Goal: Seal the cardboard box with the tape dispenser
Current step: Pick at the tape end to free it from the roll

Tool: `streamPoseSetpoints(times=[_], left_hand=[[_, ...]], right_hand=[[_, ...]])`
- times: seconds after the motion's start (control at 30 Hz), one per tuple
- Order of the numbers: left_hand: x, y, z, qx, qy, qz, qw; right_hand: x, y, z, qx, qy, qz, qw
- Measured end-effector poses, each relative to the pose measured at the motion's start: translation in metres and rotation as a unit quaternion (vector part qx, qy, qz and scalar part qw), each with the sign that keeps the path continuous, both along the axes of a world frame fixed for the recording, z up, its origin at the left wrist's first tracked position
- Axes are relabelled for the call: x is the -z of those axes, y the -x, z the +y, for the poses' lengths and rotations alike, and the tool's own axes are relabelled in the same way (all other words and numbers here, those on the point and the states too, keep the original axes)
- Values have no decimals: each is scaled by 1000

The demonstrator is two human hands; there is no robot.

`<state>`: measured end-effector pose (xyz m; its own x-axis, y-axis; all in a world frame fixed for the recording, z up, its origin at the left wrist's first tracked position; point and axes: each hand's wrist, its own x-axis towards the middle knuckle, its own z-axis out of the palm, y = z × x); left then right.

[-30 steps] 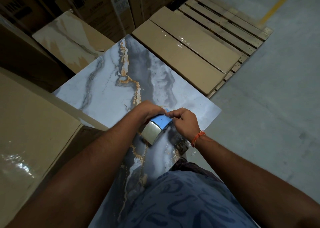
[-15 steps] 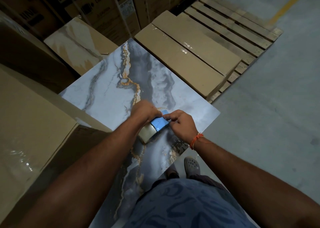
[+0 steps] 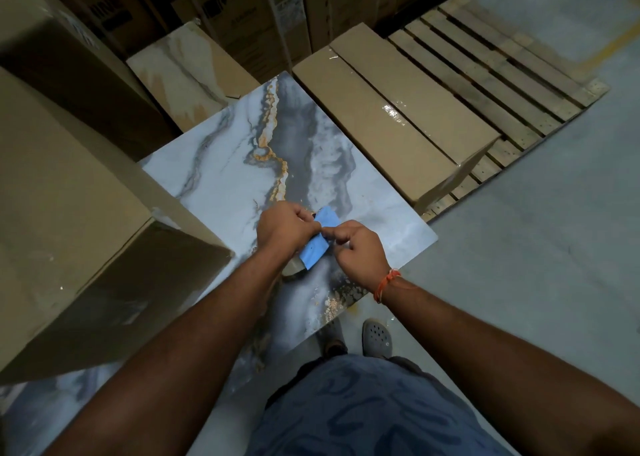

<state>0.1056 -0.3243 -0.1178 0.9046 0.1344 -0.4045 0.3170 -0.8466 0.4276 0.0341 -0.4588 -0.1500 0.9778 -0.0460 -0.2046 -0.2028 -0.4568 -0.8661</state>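
I hold a blue tape dispenser with a roll of clear tape over a marbled grey-and-white slab. My left hand grips the dispenser from the left side. My right hand pinches at its right edge with thumb and forefinger, apparently at the tape end. A large cardboard box stands at the left, its near corner reaching the slab. The roll is mostly hidden beneath the dispenser and my left wrist.
Two long flat cardboard boxes wrapped in film lie on a wooden pallet at the upper right. Printed cartons stack along the back. Grey concrete floor spreads to the right. My feet in clogs stand by the slab's near edge.
The view has pulled back and shifted. The dispenser has tilted so its blue body stands more upright, and my right fingers have slid to pinch at its edge.
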Motion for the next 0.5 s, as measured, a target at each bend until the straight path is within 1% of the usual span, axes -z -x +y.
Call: streamPoseSetpoints(times=[0.07, 0.2, 0.3, 0.5], left_hand=[[-2, -2, 2, 4, -5, -11, 1000], [-8, 0, 3, 44, -18, -45, 998], [-3, 7, 8, 70, 19, -83, 994], [18, 25, 13, 156, 48, -148, 975]], right_hand=[[-1, -1, 2, -12, -2, -5, 1000], [-3, -2, 3, -5, -24, -3, 1000], [-2, 2, 1, 8, -53, -1, 999], [11, 10, 0, 49, -135, 70, 987]])
